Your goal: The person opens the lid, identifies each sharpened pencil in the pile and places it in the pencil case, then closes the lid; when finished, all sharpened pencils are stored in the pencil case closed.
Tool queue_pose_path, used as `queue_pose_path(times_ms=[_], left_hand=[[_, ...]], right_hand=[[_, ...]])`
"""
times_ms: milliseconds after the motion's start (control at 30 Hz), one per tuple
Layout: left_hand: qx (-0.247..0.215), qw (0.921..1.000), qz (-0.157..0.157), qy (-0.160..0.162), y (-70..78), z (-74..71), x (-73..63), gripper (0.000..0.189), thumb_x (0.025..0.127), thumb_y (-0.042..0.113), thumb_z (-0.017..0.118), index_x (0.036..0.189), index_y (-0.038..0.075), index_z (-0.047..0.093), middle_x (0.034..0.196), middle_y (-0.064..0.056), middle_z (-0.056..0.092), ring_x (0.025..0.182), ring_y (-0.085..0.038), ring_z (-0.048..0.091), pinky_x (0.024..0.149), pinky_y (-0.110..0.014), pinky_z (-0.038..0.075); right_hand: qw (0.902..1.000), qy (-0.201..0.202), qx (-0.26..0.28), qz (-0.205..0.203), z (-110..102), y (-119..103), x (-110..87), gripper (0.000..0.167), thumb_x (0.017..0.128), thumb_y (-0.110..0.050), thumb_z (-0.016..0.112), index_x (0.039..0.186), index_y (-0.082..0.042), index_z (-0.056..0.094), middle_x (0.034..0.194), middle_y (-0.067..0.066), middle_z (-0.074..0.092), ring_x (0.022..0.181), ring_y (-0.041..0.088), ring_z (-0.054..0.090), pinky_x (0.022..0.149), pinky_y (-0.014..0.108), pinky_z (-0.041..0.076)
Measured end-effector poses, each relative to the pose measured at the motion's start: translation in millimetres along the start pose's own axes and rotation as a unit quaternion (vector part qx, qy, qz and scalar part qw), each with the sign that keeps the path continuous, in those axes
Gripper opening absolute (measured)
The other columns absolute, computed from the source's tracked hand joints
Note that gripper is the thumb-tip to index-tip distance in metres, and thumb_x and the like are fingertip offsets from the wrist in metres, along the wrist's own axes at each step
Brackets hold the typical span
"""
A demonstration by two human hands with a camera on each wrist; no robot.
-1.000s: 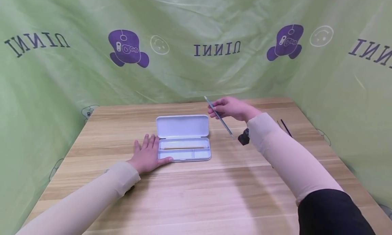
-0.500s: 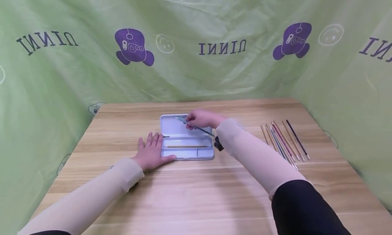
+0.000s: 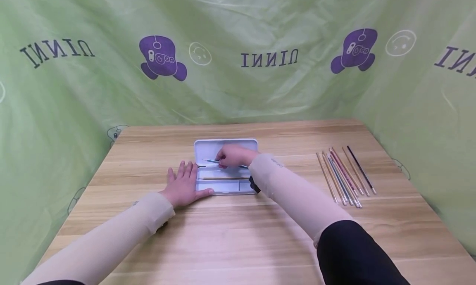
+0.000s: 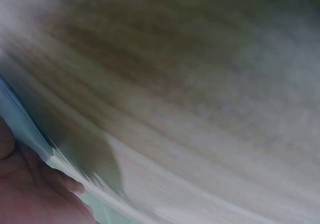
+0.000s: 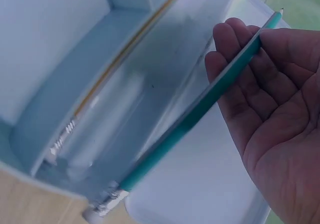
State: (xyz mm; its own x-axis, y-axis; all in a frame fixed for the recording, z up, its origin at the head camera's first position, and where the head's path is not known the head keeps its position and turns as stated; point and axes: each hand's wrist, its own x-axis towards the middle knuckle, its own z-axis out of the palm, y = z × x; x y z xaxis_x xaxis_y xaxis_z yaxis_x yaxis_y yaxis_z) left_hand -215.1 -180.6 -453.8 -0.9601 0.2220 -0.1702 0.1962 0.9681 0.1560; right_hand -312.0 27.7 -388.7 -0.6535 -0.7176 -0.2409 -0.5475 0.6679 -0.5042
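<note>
A white pencil case [image 3: 243, 188] lies open mid-table, its lid [image 3: 208, 146] folded back. One wooden pencil [image 3: 223, 178] rests in the long compartment. My right hand [image 3: 231, 156] hovers low over the tray and pinches a teal pencil [image 3: 209, 161], which lies nearly level with its tip to the left. In the right wrist view the teal pencil [image 5: 200, 108] crosses my fingers [image 5: 235, 63] just above the tray [image 5: 65, 93], beside the wooden pencil [image 5: 125, 53]. My left hand [image 3: 183, 186] lies flat on the table, thumb against the case's front left edge.
Several loose pencils [image 3: 343, 173] lie in a row on the wooden table [image 3: 238, 235] at the right. Green printed cloth [image 3: 238, 49] walls the table at the back and both sides. The left wrist view is blurred, showing only table wood [image 4: 200, 83] and the case's edge [image 4: 25, 129].
My right hand has carried the teal pencil left and down, from above the table's right part to just over the open case. The left hand has stayed put.
</note>
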Motion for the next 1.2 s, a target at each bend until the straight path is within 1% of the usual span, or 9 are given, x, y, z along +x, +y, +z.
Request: queue_pose_path(times_ms=[100,233,367,467,600,700,833,1067,1200], left_hand=[[-0.006,1.0,0.004,0.004,0.4,0.1,0.1,0.122,0.089,0.085,0.044,0.16,-0.01,0.018,0.166,-0.032,0.012,0.154,-0.05,-0.001,0.114,-0.075,-0.006],[-0.006,1.0,0.001,0.001,-0.7,4.0,2.3,0.122,0.089,0.086,0.043,0.161,-0.008,0.016,0.167,-0.03,0.01,0.154,-0.048,-0.004,0.115,-0.073,-0.009],[-0.003,1.0,0.003,0.002,-0.7,5.8,3.8,0.122,0.089,0.086,0.043,0.161,-0.008,0.016,0.167,-0.031,0.009,0.154,-0.048,-0.004,0.115,-0.074,-0.008],[-0.001,1.0,0.006,0.003,-0.2,4.5,3.5,0.122,0.089,0.085,0.044,0.16,-0.01,0.017,0.167,-0.032,0.01,0.154,-0.049,-0.002,0.114,-0.075,-0.006],[-0.002,1.0,0.007,0.003,-0.6,3.4,2.7,0.121,0.09,0.084,0.044,0.16,-0.01,0.017,0.167,-0.031,0.01,0.154,-0.049,-0.001,0.114,-0.075,-0.005],[-0.008,0.9999,0.007,0.006,-1.6,3.5,2.0,0.122,0.089,0.085,0.045,0.16,-0.01,0.017,0.167,-0.032,0.01,0.154,-0.05,-0.002,0.114,-0.074,-0.007],[-0.013,0.9999,0.004,0.002,-2.1,4.1,2.7,0.123,0.089,0.086,0.044,0.161,-0.009,0.014,0.167,-0.031,0.008,0.154,-0.048,-0.004,0.115,-0.072,-0.01],[-0.019,0.9998,0.007,0.003,-1.8,2.0,1.6,0.12,0.091,0.082,0.048,0.16,-0.01,0.013,0.167,-0.032,0.008,0.154,-0.05,-0.004,0.115,-0.073,-0.009],[-0.018,0.9998,0.01,0.001,-1.4,2.0,1.2,0.119,0.092,0.081,0.048,0.16,-0.01,0.013,0.167,-0.032,0.008,0.154,-0.049,-0.004,0.114,-0.073,-0.009]], right_hand=[[0.9999,0.003,0.01,0.003,2,-4,1.2,0.024,0.102,-0.005,0.059,0.12,0.0,0.073,0.093,0.001,0.075,0.083,0.008,0.063,0.078,0.021,0.048],[0.9998,0.007,0.02,-0.001,5,-8,1.9,0.025,0.102,-0.005,0.059,0.121,0.0,0.073,0.093,0.002,0.075,0.083,0.009,0.063,0.077,0.021,0.048],[0.9997,0.007,-0.017,-0.015,9,-7,2.7,0.024,0.099,-0.004,0.062,0.118,-0.001,0.075,0.097,0.004,0.075,0.087,0.01,0.063,0.084,0.02,0.049],[0.9987,0.006,-0.047,-0.02,13,-4,3.3,0.023,0.099,-0.005,0.063,0.118,-0.002,0.076,0.105,0.005,0.075,0.097,0.014,0.064,0.092,0.022,0.048],[0.999,0.008,-0.044,-0.011,14,0,2.4,0.023,0.099,-0.005,0.064,0.119,-0.002,0.075,0.113,0.008,0.075,0.109,0.02,0.066,0.099,0.026,0.048],[0.9995,0.014,-0.029,-0.003,12,3,-0.6,0.022,0.1,-0.005,0.064,0.118,-0.002,0.075,0.114,0.008,0.075,0.11,0.021,0.066,0.1,0.027,0.048],[0.9994,0.032,-0.01,0.004,5,11,-12.1,0.022,0.101,-0.007,0.064,0.119,-0.001,0.075,0.113,0.007,0.074,0.106,0.018,0.065,0.098,0.027,0.049],[0.9952,0.064,0.07,0.023,-13,36,-48.0,0.024,0.102,-0.01,0.064,0.121,0.002,0.072,0.104,0.007,0.075,0.096,0.017,0.068,0.088,0.03,0.053],[0.9916,0.078,0.098,0.032,-23,51,-75.7,0.027,0.103,-0.012,0.062,0.123,0.003,0.07,0.106,0.009,0.075,0.101,0.02,0.07,0.094,0.036,0.054]])
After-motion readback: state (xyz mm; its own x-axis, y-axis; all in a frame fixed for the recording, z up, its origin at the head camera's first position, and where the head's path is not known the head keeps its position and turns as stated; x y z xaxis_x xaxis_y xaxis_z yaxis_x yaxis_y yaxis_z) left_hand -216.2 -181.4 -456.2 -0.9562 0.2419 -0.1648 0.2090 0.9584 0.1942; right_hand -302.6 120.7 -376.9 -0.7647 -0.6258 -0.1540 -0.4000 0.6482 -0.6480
